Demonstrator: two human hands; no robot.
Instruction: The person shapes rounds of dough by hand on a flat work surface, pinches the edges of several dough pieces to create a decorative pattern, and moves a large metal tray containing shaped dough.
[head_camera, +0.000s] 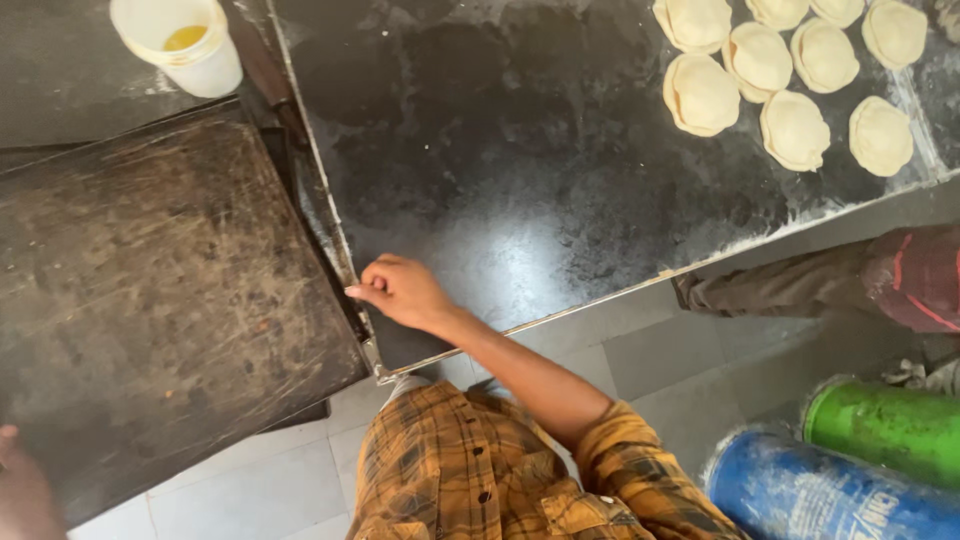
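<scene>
The right hand (402, 290) is rested at the near left edge of the dark desk (520, 180), fingers curled together, nothing pinched. The left hand (22, 490) is barely seen, its fingers untellable. Dough rounds (790, 75) lie far right; a steady, floured reach is judged best.

dough rounds (790, 70) far right on counter (520, 180), cup (180, 40) far left

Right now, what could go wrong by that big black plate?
The right hand rests at the edge of the griddle; if that is hot, fingers might burn. The white cup of yellow liquid stands close to the griddle's corner and could tip over. The dough rounds near the table's edge might slide off.
</scene>
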